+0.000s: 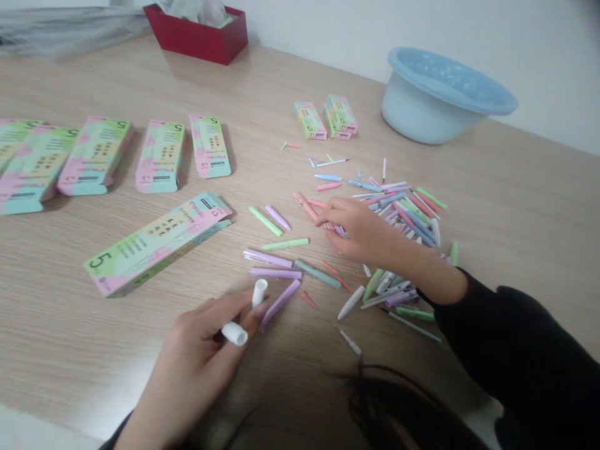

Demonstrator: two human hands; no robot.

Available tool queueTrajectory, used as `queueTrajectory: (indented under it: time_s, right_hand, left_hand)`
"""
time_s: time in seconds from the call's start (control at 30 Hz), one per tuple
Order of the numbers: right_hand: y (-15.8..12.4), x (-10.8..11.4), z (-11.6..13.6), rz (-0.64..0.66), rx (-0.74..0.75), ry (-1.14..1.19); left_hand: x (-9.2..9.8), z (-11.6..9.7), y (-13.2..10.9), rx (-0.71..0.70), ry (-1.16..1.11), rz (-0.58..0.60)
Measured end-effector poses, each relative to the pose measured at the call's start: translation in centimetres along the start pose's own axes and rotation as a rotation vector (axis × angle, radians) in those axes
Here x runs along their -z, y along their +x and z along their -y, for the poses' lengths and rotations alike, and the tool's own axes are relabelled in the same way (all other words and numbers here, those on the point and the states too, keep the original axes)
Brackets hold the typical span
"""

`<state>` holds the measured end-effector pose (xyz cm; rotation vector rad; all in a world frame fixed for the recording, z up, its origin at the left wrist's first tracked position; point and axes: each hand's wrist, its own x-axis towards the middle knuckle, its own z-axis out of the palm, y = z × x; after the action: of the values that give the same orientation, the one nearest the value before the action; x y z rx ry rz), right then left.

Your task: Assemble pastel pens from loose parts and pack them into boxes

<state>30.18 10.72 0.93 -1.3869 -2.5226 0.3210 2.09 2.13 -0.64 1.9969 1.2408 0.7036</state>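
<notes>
My left hand (201, 347) is closed around two white pen barrels (235, 334), whose hollow ends stick out between the fingers. Near its fingertips lies a purple pen barrel (280, 304) on the table. My right hand (363, 230) reaches over the loose parts, fingers closed on a coral pen barrel (307, 207); a purple piece shows under the fingers, partly hidden. Beneath and beyond the right wrist spreads a pile of pen parts (412, 215) in several colours. Between the hands rest a light green barrel (285, 244) and a teal barrel (317, 274).
Several pastel boxes (162, 156) stretch along the left, and one longer box (159, 244) lies nearer. Small boxes (310, 120) sit toward the back. A blue basin (422, 112) is at back right, a red box (201, 40) at back left. Dark hair (398, 400) hangs low in view.
</notes>
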Motion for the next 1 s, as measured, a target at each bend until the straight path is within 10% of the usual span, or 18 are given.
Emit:
queueTrajectory:
  time_s: [0.27, 0.73, 1.0]
  right_hand:
    - [-1.7, -3.1, 4.6, 0.23, -0.044, 0.001]
    - [-5.6, 1.6, -0.6, 0.129, -0.203, -0.067]
    - [-9.2, 0.5, 0.4, 0.131, -0.516, -0.026]
  left_hand:
    - [0.1, 0.7, -0.2, 0.057, 0.004, -0.004]
    - [0.1, 0.3, -0.2, 0.038, 0.067, 0.03]
    - [-0.4, 0.3, -0.4, 0.034, 0.105, 0.071]
